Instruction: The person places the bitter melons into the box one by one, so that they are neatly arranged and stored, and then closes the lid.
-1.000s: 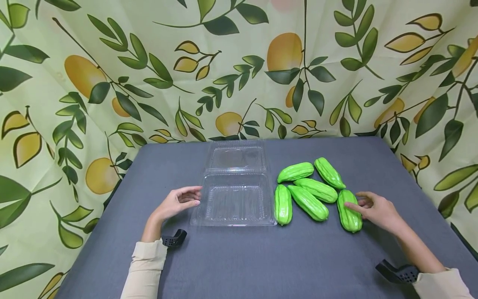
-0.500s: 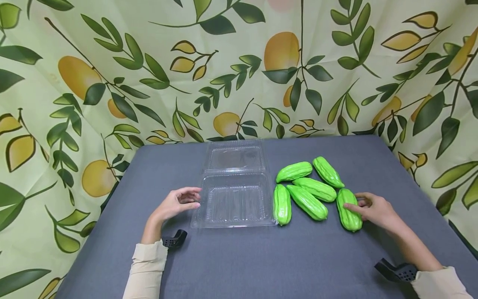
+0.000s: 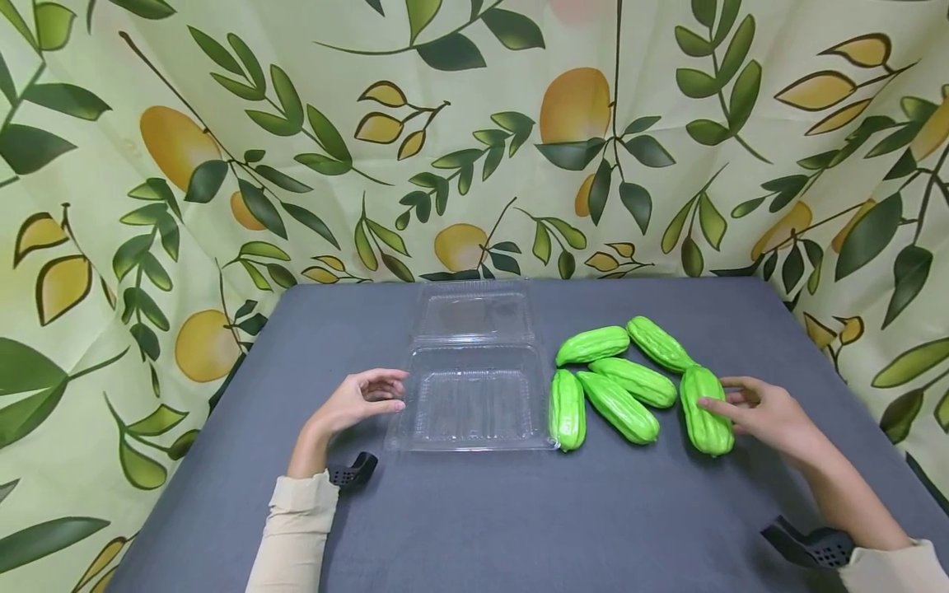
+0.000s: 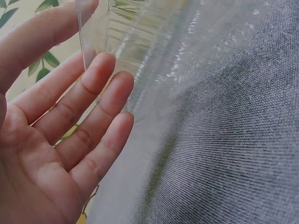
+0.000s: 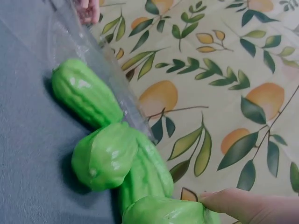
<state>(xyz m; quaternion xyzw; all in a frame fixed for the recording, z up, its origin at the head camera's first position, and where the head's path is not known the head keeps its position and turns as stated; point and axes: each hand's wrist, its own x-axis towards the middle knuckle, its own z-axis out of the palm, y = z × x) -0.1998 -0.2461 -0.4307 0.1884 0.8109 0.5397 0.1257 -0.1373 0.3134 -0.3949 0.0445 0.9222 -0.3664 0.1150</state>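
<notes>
My right hand (image 3: 767, 418) pinches a bright green, ridged bitter melon (image 3: 707, 410) between thumb and fingers, at the right end of a group of similar ones. In the right wrist view, my thumb (image 5: 243, 205) meets the end of this melon at the bottom, while the fingers are out of sight. Beside the left edge of an unfolded clear plastic clamshell container (image 3: 474, 439), my left hand (image 3: 362, 403) has its fingers loosely bent, with a gap between thumb and fingertips. In the left wrist view, its palm shows bare and the fingertips lie near the container's clear wall.
Several more bitter melons (image 3: 618, 408) lie between the container and my right hand; the leftmost (image 3: 567, 410) is against the container's right side. The container's lid (image 3: 474, 315) lies flat toward the back. A patterned curtain (image 3: 474, 165) rises behind the grey-covered table (image 3: 519, 519).
The right hand's melon has risen slightly off its place, its top now overlapping the end of the melon behind. My left hand stays by the container. The head view has shifted a little.
</notes>
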